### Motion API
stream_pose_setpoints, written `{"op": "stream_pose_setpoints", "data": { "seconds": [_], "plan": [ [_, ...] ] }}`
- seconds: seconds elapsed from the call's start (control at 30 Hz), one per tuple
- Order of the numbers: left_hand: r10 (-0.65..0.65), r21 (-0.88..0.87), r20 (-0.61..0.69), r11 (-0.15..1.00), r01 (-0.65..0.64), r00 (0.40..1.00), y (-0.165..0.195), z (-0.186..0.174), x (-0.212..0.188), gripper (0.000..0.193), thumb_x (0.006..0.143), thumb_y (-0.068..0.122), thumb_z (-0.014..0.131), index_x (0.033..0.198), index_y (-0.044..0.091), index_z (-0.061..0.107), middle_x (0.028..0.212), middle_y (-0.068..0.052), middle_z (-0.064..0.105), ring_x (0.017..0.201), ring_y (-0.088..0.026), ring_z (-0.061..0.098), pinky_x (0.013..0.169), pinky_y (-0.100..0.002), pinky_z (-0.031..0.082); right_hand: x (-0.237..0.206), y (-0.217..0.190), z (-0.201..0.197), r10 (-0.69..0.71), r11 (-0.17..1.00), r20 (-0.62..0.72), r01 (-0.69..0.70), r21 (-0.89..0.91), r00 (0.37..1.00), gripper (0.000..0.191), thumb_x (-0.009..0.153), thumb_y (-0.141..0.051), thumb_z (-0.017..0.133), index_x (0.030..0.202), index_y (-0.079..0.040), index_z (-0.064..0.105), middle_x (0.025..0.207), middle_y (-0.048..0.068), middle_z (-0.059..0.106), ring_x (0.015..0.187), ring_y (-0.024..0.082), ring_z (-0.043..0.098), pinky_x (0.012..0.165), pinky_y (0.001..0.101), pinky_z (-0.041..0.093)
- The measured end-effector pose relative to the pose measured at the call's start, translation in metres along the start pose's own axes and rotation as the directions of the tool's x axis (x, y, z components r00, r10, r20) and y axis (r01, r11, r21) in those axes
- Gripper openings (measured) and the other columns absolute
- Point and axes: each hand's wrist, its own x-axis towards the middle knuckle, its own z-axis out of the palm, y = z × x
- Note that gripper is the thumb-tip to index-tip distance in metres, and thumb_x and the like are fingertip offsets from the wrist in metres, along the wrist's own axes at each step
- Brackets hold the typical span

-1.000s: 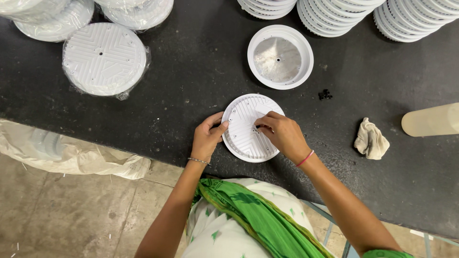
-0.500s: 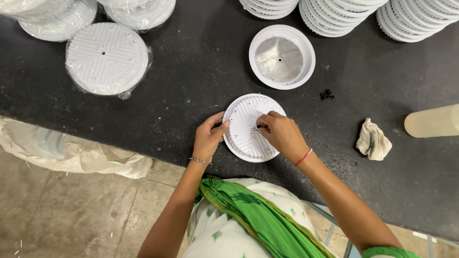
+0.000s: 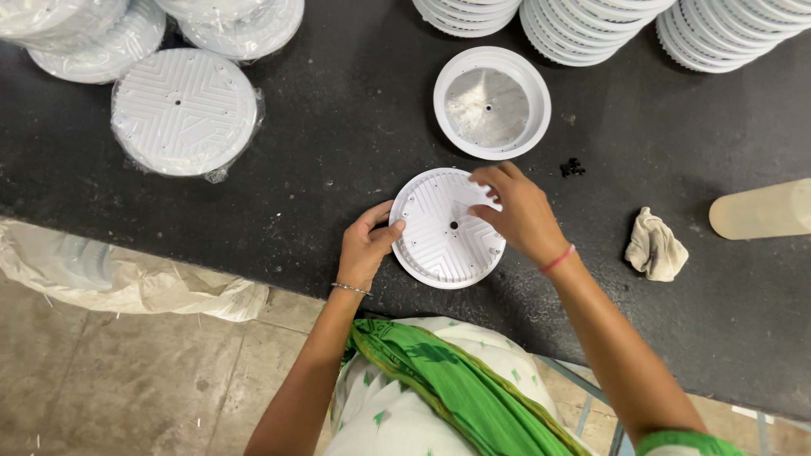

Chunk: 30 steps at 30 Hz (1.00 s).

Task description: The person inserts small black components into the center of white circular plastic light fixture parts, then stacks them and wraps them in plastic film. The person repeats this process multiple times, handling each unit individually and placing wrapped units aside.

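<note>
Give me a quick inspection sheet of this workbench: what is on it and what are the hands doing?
Surface: black table, speckled with dust.
Job's things: white ribbed disc lying flat; open white round housing behind it, apart.
Clutter: plastic-wrapped disc, stacked white parts along the far edge, crumpled rag, small black screws, beige cylinder.
Hands: left hand holds the disc's left rim; right hand rests its fingers on the disc's upper right.
Cables: nothing seen.
Surroundings: tiled floor, plastic sacking under the table edge.
</note>
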Motion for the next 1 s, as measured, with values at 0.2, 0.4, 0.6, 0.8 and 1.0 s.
{"op": "stream_pose_setpoints", "data": {
  "seconds": [0.2,0.4,0.6,0.8,1.0],
  "plan": [
    [-0.012,0.016,0.025,1.000,0.012,1.000,0.000,-0.001,-0.001,0.063,0.086,0.014,0.079,0.139,-0.008,0.055,0.132,-0.019,0.067,0.106,-0.019,0.071,0.086,-0.030,0.061,0.022,-0.014,0.001,0.026,0.995,0.158,-0.010,-0.099,0.987,0.088,0.060,-0.019,0.094,0.139,-0.014,0.054,0.136,0.010,0.055,0.128,0.032,0.052,0.106,0.0447,0.046],
    [-0.013,0.013,0.026,1.000,0.013,1.000,0.000,0.001,0.002,0.063,0.086,0.013,0.079,0.140,-0.009,0.054,0.133,-0.020,0.067,0.108,-0.019,0.071,0.087,-0.029,0.061,0.033,-0.017,0.006,0.053,0.978,0.228,-0.004,-0.210,0.972,0.101,0.053,-0.016,0.095,0.143,-0.017,0.049,0.139,0.009,0.052,0.135,0.033,0.044,0.106,0.0457,0.045],
    [-0.042,0.020,0.002,0.999,0.042,0.999,0.000,-0.001,0.008,0.062,0.085,0.014,0.079,0.138,-0.008,0.056,0.130,-0.019,0.068,0.105,-0.019,0.072,0.084,-0.030,0.062,0.034,-0.008,0.025,-0.047,0.937,0.160,0.099,-0.336,0.986,0.100,0.054,-0.017,0.094,0.144,-0.013,0.050,0.136,0.011,0.054,0.123,0.034,0.051,0.098,0.0452,0.050],
    [-0.065,0.008,-0.011,0.998,0.066,0.998,-0.002,-0.001,0.012,0.055,0.087,0.014,0.077,0.136,-0.006,0.060,0.125,-0.017,0.070,0.102,-0.018,0.072,0.081,-0.031,0.064,0.033,-0.006,0.031,-0.042,0.905,0.127,0.092,-0.416,0.991,0.099,0.056,-0.017,0.093,0.145,-0.014,0.049,0.135,0.009,0.055,0.121,0.032,0.054,0.095,0.0454,0.046],
    [-0.179,-0.046,0.062,0.982,0.182,0.982,0.005,-0.003,0.006,0.042,0.092,0.015,0.070,0.129,-0.004,0.064,0.113,-0.011,0.071,0.097,-0.016,0.071,0.081,-0.033,0.063,0.013,0.019,0.016,-0.089,0.992,-0.014,0.087,-0.087,0.996,0.102,0.051,-0.021,0.097,0.141,-0.008,0.050,0.138,0.016,0.051,0.127,0.039,0.048,0.103,0.0485,0.039]
  ]
}}
